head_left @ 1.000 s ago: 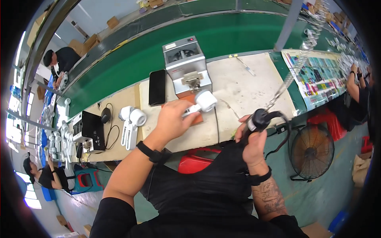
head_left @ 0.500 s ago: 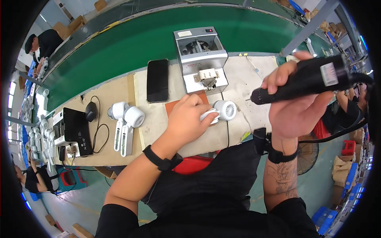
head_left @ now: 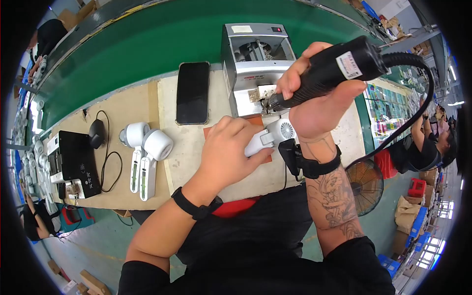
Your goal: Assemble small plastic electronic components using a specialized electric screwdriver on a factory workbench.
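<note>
My left hand (head_left: pixel 223 155) is wrapped around the handle of a white handheld fan (head_left: pixel 259 142), whose round grilled head lies to the right, over a reddish-brown pad (head_left: pixel 254 121). In my right hand (head_left: pixel 314 115) is a black electric screwdriver (head_left: pixel 322 73) with a cable at its rear end. Its tip points left and down, at the front outlet of a grey screw feeder (head_left: pixel 260 71). Whether a screw sits on the tip is too small to tell. My fingers hide much of the fan's handle.
A black phone (head_left: pixel 192 93) lies left of the feeder. Further left are two white fans (head_left: pixel 158 145), a black box-shaped device (head_left: pixel 83 169) and a dark corded thing (head_left: pixel 97 133). Behind the bench runs a green conveyor belt (head_left: pixel 162 42). A floor fan (head_left: pixel 365 187) stands at right; other people work nearby.
My right hand has brought the screwdriver leftward to the feeder's outlet. In my left hand the fan now shows more of its handle. The whole view has shifted slightly.
</note>
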Demonstrator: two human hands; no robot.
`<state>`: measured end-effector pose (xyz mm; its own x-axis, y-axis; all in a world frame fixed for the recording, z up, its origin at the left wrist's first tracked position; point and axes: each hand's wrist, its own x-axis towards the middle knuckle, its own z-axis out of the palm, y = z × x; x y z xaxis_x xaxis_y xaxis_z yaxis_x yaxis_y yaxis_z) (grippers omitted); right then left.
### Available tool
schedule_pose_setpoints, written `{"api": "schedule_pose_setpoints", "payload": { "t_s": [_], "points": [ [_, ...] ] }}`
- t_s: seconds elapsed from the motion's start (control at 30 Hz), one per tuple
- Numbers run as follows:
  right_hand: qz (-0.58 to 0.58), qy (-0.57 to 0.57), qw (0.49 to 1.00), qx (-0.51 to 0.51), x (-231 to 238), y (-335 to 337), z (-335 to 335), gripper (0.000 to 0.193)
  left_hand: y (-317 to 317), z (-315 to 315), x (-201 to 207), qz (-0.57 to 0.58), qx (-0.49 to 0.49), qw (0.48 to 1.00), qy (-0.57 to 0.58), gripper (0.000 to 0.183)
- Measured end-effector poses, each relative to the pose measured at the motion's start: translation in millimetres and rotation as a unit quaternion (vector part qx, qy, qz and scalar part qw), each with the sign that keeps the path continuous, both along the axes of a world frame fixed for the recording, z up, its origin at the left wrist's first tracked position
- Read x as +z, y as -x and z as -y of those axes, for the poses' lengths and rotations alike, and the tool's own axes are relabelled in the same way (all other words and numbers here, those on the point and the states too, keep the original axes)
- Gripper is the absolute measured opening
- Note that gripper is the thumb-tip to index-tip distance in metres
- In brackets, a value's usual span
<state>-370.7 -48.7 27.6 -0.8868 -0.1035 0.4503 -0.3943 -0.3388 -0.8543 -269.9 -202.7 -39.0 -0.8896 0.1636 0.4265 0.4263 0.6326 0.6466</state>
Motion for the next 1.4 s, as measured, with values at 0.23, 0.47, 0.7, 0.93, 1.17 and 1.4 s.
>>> {"api": "schedule_pose_setpoints", "payload": {
  "t_s": [0.23,0.47,0.7,0.93,1.17,1.4],
  "points": [
    [0.029,-0.001,0.999,-0.019,1.6,-7.9,-2.4,0.103,4.5,2.0,-7.6,0.017,-0.008,1.000,-0.007,0.043],
    [0.019,0.036,0.999,-0.014,11.0,-10.2,-1.2,0.107,1.2,0.2,-6.9,0.017,0.001,1.000,0.001,0.042],
    [0.007,-0.043,0.998,-0.034,-1.0,-9.2,1.2,0.109,-0.2,-0.8,-3.4,0.027,-0.001,1.000,0.000,0.039],
    [0.043,-0.010,0.999,-0.008,3.7,-20.7,-6.6,0.106,-1.0,-0.8,-4.5,0.020,-0.001,1.000,0.004,0.039],
    [0.044,-0.014,0.999,0.012,-0.4,-33.2,-16.5,0.107,-0.5,-3.6,-4.0,0.017,0.001,1.000,-0.002,0.039],
    [0.045,-0.008,0.999,0.014,1.0,-35.6,-16.9,0.107,0.0,-5.9,-3.8,0.014,0.001,1.000,-0.002,0.040]
  ]
}}
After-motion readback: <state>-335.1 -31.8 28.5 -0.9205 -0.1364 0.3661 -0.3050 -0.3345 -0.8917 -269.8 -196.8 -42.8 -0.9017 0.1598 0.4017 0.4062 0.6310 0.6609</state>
